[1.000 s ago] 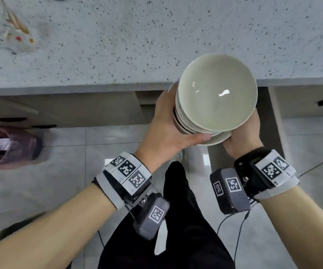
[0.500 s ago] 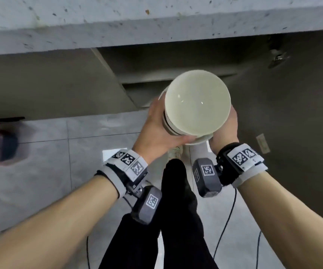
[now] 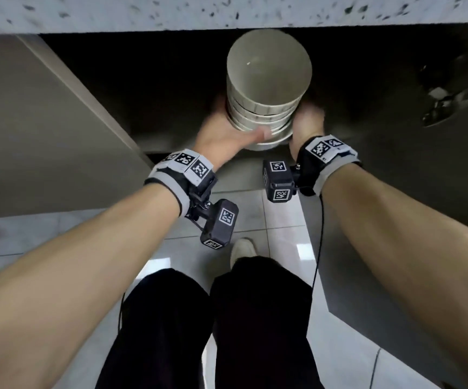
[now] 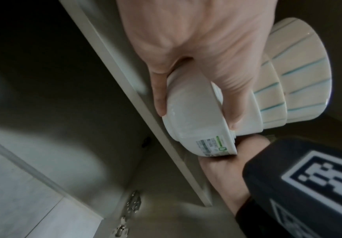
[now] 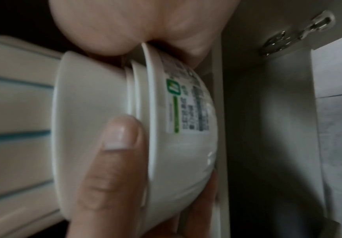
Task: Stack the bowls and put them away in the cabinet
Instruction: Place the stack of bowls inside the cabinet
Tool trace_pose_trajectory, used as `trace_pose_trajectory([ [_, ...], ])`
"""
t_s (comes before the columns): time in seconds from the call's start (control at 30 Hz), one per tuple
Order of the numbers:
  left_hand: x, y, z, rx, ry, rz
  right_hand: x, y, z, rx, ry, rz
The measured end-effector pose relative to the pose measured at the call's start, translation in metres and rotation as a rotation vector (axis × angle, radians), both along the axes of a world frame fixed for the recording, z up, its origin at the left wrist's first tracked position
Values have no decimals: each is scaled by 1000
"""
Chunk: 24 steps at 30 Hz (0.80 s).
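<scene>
- Both hands, left hand (image 3: pixel 227 137) and right hand (image 3: pixel 307 122), grip the stack of bowls (image 3: pixel 266 88) at its base, inside the open cabinet (image 3: pixel 171 80).
- Risk: tall stack tips or upper bowls slip; rim may strike the counter (image 3: pixel 114 12) edge.

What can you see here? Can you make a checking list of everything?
Surface: speckled countertop edge above the open cabinet.
Job's things: stack of bowls held at the cabinet opening; bottom bowl bears a sticker.
Clutter: nothing seen.
Hands: left hand and right hand both grip the stack.
Cables: black cable hangs from right wrist.
Surroundings: tiled floor, door hinge.
</scene>
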<state>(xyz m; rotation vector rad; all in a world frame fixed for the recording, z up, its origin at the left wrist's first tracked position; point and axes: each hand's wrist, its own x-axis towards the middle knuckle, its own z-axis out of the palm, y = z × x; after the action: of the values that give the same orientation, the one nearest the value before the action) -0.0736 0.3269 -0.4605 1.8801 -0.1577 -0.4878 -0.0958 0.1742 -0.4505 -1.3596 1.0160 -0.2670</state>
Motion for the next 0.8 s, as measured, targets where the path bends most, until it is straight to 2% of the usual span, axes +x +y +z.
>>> trace_pose_trajectory([
  [0.03,5,-2,-4,-3,-6,3,4,3,3,-57,-6,19],
  [0.07,9,-4,-7,-12,-14,8,13,1,-3,12,-29,30],
  [0.13,16,-6,-14,-33,-20,23,22,-3,-9,-39,-95,120],
  [0.2,23,-8,-17,-56,-28,44,34,-4,-16,-16,-112,73],
  [0.3,31,-10,-25,-112,-26,48,42,-8,-23,-11,-143,125],
  [0.4,38,-11,-26,-118,-68,71,44,-6,-17,-87,-179,177],
  [0.47,36,-10,-25,-108,-56,96,45,-7,-17,-96,-139,201],
  [0.53,28,-6,-17,-61,-57,94,35,-8,-13,-124,-50,245],
  [0.57,22,-2,-11,5,-50,86,24,-9,-7,-85,-8,252],
  [0.63,7,7,3,144,-34,97,-2,-9,4,-151,87,245],
  [0.7,-16,18,20,197,-28,110,-35,-4,15,-154,71,225],
  [0.8,-65,34,50,251,-28,13,-88,15,48,-302,36,167],
])
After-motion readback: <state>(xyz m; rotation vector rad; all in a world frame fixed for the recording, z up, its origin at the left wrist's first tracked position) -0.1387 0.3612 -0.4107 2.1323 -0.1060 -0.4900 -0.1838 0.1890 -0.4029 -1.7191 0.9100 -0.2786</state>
